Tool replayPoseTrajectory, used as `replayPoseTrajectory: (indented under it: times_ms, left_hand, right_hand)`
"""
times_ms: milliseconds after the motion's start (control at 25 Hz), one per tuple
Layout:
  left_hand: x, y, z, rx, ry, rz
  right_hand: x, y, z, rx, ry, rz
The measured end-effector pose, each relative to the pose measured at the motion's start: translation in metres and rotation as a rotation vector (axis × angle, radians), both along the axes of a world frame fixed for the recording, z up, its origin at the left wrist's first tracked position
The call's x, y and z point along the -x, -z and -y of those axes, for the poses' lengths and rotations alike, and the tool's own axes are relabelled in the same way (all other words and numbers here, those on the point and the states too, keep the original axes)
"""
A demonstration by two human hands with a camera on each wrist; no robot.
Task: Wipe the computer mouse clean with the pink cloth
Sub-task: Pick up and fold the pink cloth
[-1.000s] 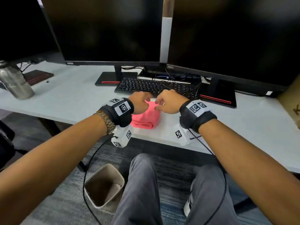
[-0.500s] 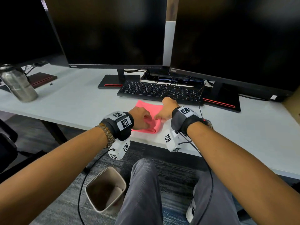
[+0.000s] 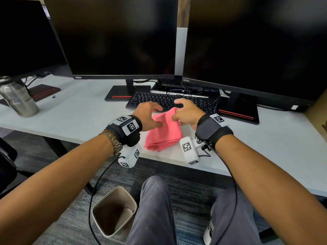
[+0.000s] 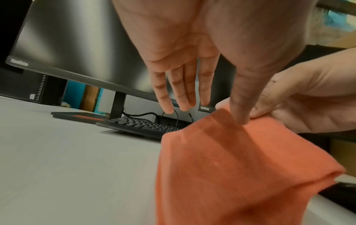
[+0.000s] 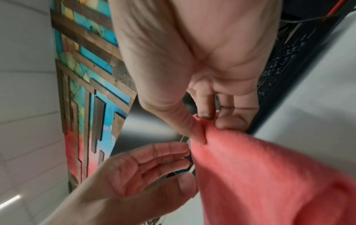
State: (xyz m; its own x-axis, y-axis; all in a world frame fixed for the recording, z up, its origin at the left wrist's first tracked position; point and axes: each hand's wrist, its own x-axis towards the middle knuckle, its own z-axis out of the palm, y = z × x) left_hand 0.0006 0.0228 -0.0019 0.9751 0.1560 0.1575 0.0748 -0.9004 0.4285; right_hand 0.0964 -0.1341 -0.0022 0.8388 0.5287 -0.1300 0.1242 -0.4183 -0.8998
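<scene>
- At the desk's (image 3: 74,119) near edge, in front of the keyboard (image 3: 159,100), the pink cloth (image 3: 163,133) is partly lifted: the right hand (image 3: 187,113) pinches its top corner between thumb and fingertips, and the lower folds rest on the desk.
- The left hand (image 3: 147,115) is spread, fingers straight and gripping nothing; its thumb just touches the raised cloth near the pinched corner, as the left wrist view shows.
- The computer mouse is nowhere in any view, so where it lies I cannot say.
- The step looks like opening up or gathering the cloth ready for wiping, still early in the task by my reading.
- To do it well: keep the pinch firm on that corner, let the free hand take a second edge, then bunch a thick pad into one palm so a clean face meets the mouse.
- Lift high enough to clear the keyboard and the cables (image 3: 185,89) behind it.
- The cloth is soft, fuzzy and limp, folded in several layers with rounded fold edges; it drapes from the pinch in a smooth sheet.
- The desk is flat, pale and matte; the keyboard is black and low; a brushed steel bottle (image 3: 16,97) stands well off to the left.
</scene>
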Motion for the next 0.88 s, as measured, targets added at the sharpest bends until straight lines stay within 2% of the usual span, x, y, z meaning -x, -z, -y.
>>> replayPoseTrajectory:
  times_ms: [240, 360, 480, 680, 800, 880]
  left_hand:
    - [-0.001, -0.022, 0.028, 0.05, 0.137, 0.013]
    - [-0.005, -0.025, 0.048, 0.086, 0.155, 0.035]
    - [-0.016, -0.027, 0.061, 0.042, 0.146, 0.089]
    - [-0.03, -0.028, 0.08, 0.001, 0.205, 0.147]
    - [-0.035, -0.028, 0.09, 0.063, 0.247, 0.139]
    - [-0.039, -0.029, 0.096, 0.074, 0.279, 0.113]
  right_hand:
    - [0.0, -0.029, 0.032, -0.264, 0.031, 0.036]
    - [0.0, -0.039, 0.048, -0.307, 0.061, 0.086]
    - [-0.002, -0.046, 0.069, -0.311, 0.02, 0.171]
    - [-0.004, -0.053, 0.113, -0.211, -0.078, 0.45]
    - [-0.001, -0.051, 0.135, -0.2, -0.111, 0.389]
    - [-0.003, -0.048, 0.148, -0.124, -0.106, 0.379]
